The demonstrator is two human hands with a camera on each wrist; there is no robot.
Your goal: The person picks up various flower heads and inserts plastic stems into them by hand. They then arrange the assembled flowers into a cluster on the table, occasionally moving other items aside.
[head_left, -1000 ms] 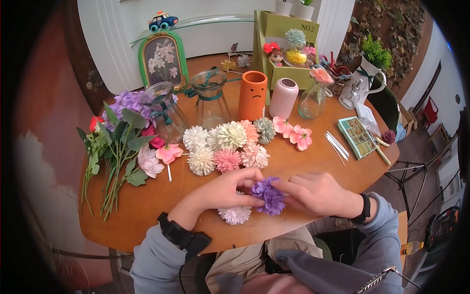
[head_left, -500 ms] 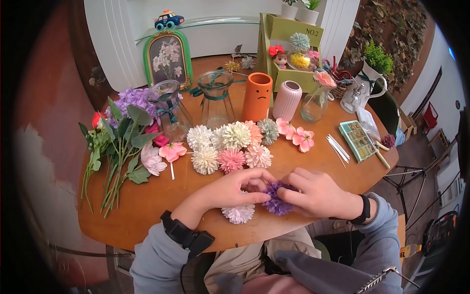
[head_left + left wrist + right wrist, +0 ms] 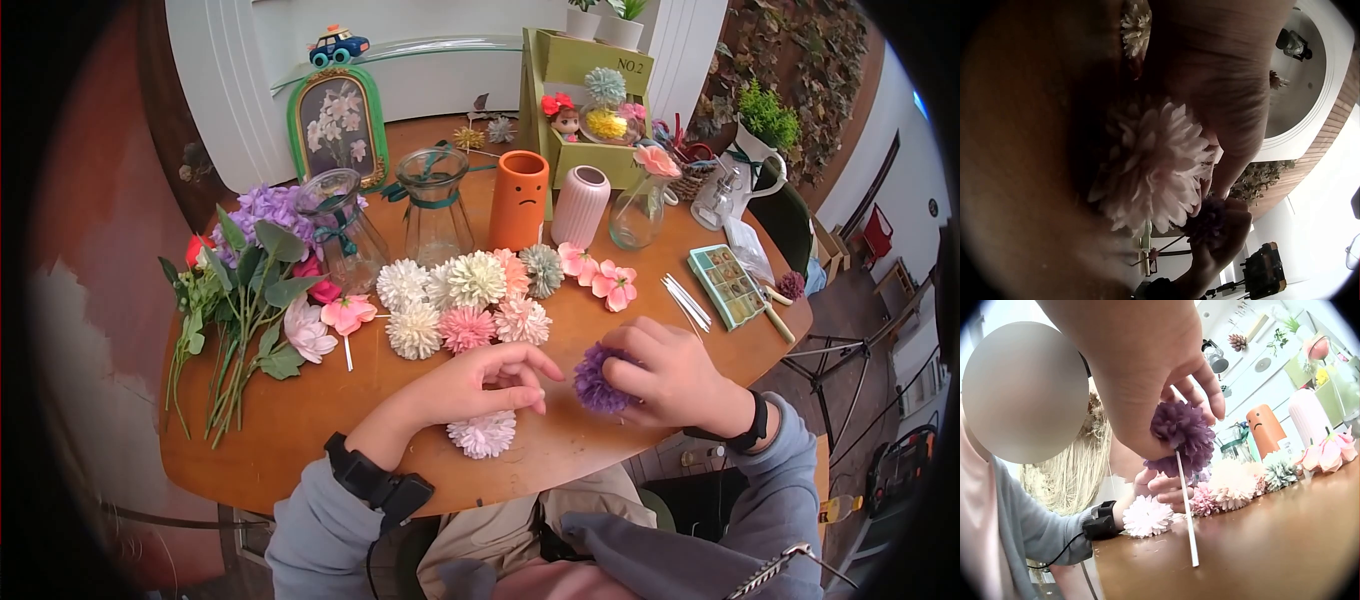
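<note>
My right hand [image 3: 672, 375] grips a purple pompom flower [image 3: 603, 378] near the front of the table. In the right wrist view a thin white stick [image 3: 1186, 509] runs down from the underside of this purple flower [image 3: 1182, 434]. To its left hovers my left hand [image 3: 480, 383], fingers loosely bent and holding nothing. Just below the left hand lies a pale pink pompom flower [image 3: 482, 434], which looms large in the left wrist view [image 3: 1154, 165]. Beyond both hands, several white, cream, pink and grey-green pompom flowers [image 3: 465, 328] sit in a cluster.
Leafy stems with purple blooms [image 3: 245, 290] lie at left. Behind the cluster stand glass vases [image 3: 437, 215], an orange vase [image 3: 519, 200] and a pink vase [image 3: 581, 206]. At right are white sticks [image 3: 687, 303] and a compartment box [image 3: 727, 286]. The table's front edge [image 3: 560, 478] runs close below the hands.
Both hands were together on the purple flower. The left hand has let go of it, and the right hand has carried it to the right and slightly up in the head view.
</note>
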